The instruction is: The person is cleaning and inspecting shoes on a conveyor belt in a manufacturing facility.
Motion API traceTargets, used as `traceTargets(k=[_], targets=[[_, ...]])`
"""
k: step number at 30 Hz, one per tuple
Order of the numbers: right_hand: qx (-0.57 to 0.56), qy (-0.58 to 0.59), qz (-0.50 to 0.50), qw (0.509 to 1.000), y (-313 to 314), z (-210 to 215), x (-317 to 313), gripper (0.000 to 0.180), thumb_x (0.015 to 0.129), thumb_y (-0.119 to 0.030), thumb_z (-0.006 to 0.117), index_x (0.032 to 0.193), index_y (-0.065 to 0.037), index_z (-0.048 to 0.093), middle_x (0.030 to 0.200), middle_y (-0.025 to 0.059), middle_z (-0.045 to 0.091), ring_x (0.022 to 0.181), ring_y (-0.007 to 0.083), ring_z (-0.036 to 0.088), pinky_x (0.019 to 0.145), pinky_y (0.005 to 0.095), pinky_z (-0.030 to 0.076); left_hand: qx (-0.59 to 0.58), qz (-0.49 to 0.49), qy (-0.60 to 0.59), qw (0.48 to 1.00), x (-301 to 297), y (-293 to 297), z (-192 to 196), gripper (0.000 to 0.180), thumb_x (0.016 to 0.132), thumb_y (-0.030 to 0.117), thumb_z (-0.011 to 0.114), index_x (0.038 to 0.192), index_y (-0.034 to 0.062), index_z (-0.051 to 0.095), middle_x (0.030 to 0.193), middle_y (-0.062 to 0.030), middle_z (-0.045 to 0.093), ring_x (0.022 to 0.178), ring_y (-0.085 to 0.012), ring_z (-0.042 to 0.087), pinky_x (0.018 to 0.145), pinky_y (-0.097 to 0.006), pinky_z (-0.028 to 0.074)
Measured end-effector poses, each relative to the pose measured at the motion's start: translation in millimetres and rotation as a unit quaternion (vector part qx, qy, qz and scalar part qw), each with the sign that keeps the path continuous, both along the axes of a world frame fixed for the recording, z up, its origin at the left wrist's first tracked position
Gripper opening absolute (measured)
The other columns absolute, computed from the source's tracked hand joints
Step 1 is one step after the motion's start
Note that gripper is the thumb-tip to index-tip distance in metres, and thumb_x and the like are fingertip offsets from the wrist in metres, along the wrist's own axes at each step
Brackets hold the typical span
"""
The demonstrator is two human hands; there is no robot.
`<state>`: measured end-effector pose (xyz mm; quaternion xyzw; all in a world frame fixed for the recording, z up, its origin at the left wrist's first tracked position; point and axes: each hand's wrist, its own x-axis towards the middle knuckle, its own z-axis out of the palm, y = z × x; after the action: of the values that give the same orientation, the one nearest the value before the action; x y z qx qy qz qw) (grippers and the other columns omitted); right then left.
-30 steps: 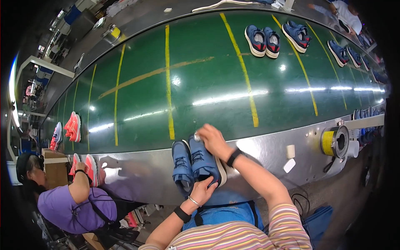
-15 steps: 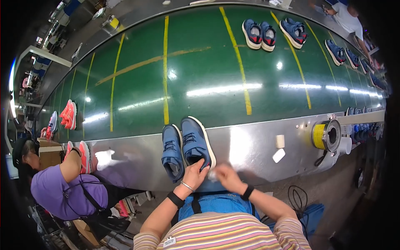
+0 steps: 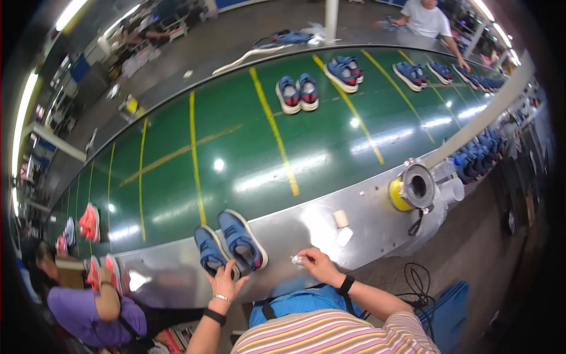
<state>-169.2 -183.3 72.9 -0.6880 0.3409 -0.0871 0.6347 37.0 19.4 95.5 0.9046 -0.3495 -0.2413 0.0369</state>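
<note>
A pair of blue shoes with white soles stands on the metal ledge before me: a left shoe [image 3: 210,246] and a right shoe [image 3: 240,237], toes pointing away. At the heel of the left shoe is my left hand [image 3: 225,285], fingers apart and touching the heel, thumb held out to the side. Off to the right of the pair, my right hand [image 3: 318,265] pinches a small crumpled whitish wad [image 3: 298,259] between thumb and fingers, above the ledge. What the wad is made of cannot be made out.
Beyond the ledge [image 3: 283,236] runs a green belt [image 3: 236,159] with yellow lines, carrying more blue shoes [image 3: 298,94] and coral shoes [image 3: 89,222]. A yellow-sided reel [image 3: 411,187] and two small pale blocks [image 3: 342,227] lie right. A person in purple [image 3: 88,310] works at left.
My left hand has gone from the right shoe's heel to the left shoe's heel. My right hand has moved away from the pair with the wad. The whole view has shifted and tilted.
</note>
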Motion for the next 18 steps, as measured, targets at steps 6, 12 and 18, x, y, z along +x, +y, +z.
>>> traceTargets(k=[6, 12, 18], targets=[[-0.090, -0.048, -0.020, 0.995, 12.8, -33.4, -13.6, 0.017, 0.079, -0.016, 0.057, 0.094, -0.010, 0.062, 0.079, 0.0095, 0.055, 0.077, 0.0231, 0.054, 0.070, 0.0314, 0.043, -0.025, -0.079, -0.134, 0.987, -32.1, -29.0, -17.2, 0.061, 0.059, 0.050, 0.071, 0.110, 0.0186, 0.055, 0.109, -0.0240, 0.049, 0.105, -0.0370, 0.046, 0.095, -0.066, 0.008], [-0.060, 0.036, -0.053, 0.996, -7.1, -5.3, -27.3, 0.018, 0.080, -0.019, 0.055, 0.095, -0.010, 0.060, 0.083, 0.0107, 0.057, 0.079, 0.0248, 0.054, 0.072, 0.0325, 0.043, 0.106, -0.049, 0.087, 0.989, 55.6, -107.2, 73.0, 0.051, 0.076, 0.039, 0.063, 0.117, 0.0123, 0.052, 0.128, -0.0185, 0.040, 0.111, -0.0377, 0.045, 0.095, -0.049, 0.031], [0.021, 0.040, -0.204, 0.978, -6.8, 28.3, -64.0, 0.020, 0.082, -0.009, 0.056, 0.102, -0.006, 0.057, 0.092, 0.0072, 0.056, 0.084, 0.0146, 0.053, 0.074, 0.0273, 0.043, -0.166, -0.195, -0.119, 0.959, 239.2, -271.3, 23.9, 0.037, 0.067, 0.038, 0.066, 0.083, 0.0054, 0.061, 0.084, -0.0189, 0.061, 0.080, -0.0361, 0.056, 0.069, -0.046, 0.041]])
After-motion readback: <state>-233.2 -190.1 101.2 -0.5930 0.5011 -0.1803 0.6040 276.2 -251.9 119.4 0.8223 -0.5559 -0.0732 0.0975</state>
